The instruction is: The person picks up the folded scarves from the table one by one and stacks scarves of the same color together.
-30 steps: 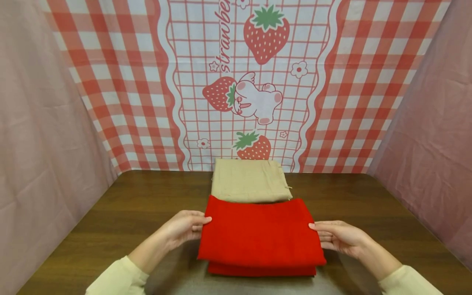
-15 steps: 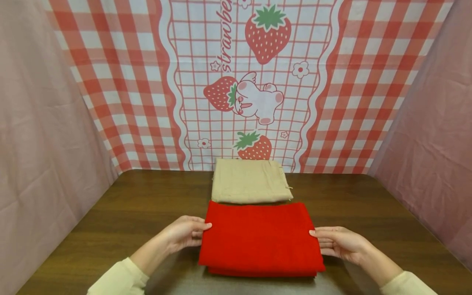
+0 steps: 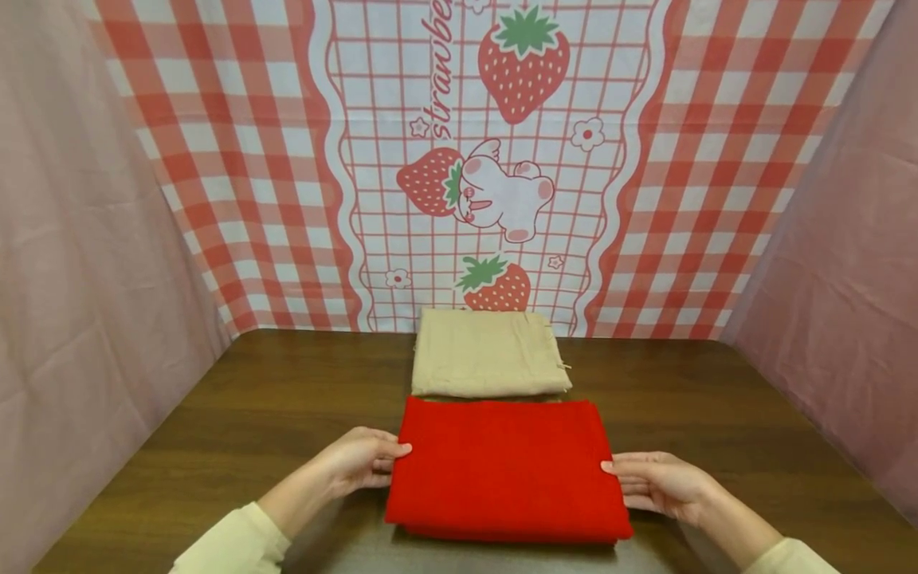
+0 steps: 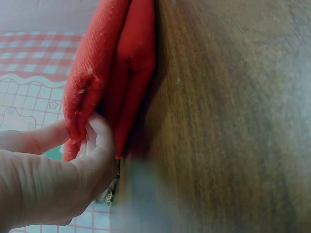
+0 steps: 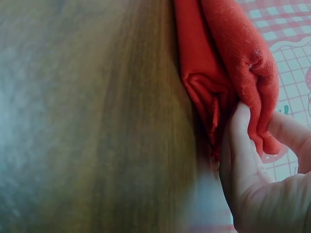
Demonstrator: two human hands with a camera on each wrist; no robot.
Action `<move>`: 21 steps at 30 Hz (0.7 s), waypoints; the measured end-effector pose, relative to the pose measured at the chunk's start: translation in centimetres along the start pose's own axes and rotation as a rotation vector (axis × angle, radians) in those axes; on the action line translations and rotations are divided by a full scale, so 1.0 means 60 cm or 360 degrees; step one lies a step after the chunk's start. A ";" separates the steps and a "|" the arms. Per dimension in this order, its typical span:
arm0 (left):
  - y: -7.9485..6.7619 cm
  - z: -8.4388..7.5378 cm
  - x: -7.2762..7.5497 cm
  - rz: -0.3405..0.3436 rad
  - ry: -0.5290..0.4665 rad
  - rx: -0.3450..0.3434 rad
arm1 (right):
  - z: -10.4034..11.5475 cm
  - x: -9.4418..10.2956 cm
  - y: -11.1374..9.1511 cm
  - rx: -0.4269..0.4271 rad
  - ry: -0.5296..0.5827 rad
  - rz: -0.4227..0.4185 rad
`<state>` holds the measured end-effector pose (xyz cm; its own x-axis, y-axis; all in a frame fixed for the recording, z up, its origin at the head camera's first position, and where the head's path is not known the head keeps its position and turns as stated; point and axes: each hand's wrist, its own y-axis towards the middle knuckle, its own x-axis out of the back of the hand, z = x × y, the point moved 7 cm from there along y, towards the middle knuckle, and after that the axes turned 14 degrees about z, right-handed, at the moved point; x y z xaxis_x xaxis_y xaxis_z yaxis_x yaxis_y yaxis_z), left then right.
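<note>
A folded red cloth (image 3: 505, 470) lies across the front middle of the table, seen in the head view. My left hand (image 3: 356, 462) pinches the left edge of its upper fold, thumb on top and fingers beneath. On the opposite edge, my right hand (image 3: 667, 482) grips the same way. In the left wrist view, the fingers reach between the upper fold and a lower red fold (image 4: 133, 63) lying against the wood. The right wrist view shows the upper red fold (image 5: 243, 53) held between thumb and fingers, close over the lower one.
A folded beige cloth (image 3: 491, 355) with loose threads lies just behind the red one, by the back edge of the brown wooden table (image 3: 215, 430). A strawberry-print checked curtain (image 3: 287, 183) hangs behind. Pink curtains (image 3: 832, 279) close off both sides.
Both hands have come down and slightly toward me with the upper red fold. Less of the lower fold shows under its front edge, and a wider gap separates it from the beige cloth.
</note>
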<state>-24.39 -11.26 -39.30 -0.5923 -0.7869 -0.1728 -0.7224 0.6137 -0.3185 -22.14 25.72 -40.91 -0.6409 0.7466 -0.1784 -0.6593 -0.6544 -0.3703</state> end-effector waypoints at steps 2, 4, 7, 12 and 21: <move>-0.003 0.002 0.002 -0.0017 -0.0004 0.0010 | -0.001 -0.002 0.002 -0.0012 -0.0010 -0.0001; -0.006 0.005 0.003 -0.0027 -0.0008 0.0018 | -0.002 -0.003 0.004 -0.0023 -0.0015 0.0003; -0.011 0.008 0.004 -0.0034 -0.0006 0.0031 | 0.000 -0.005 0.005 -0.0034 -0.0049 0.0029; -0.021 0.009 0.007 -0.0041 0.0047 0.0043 | 0.008 -0.006 -0.005 -0.0045 -0.0160 0.0048; -0.042 -0.009 0.027 -0.0094 0.0141 -0.0014 | 0.041 0.008 -0.036 0.0018 -0.0356 -0.0080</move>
<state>-23.73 -14.06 -38.29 -0.5776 -0.8132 -0.0709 -0.7598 0.5673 -0.3175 -22.00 27.23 -37.93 -0.6776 0.7339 0.0470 -0.6960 -0.6193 -0.3633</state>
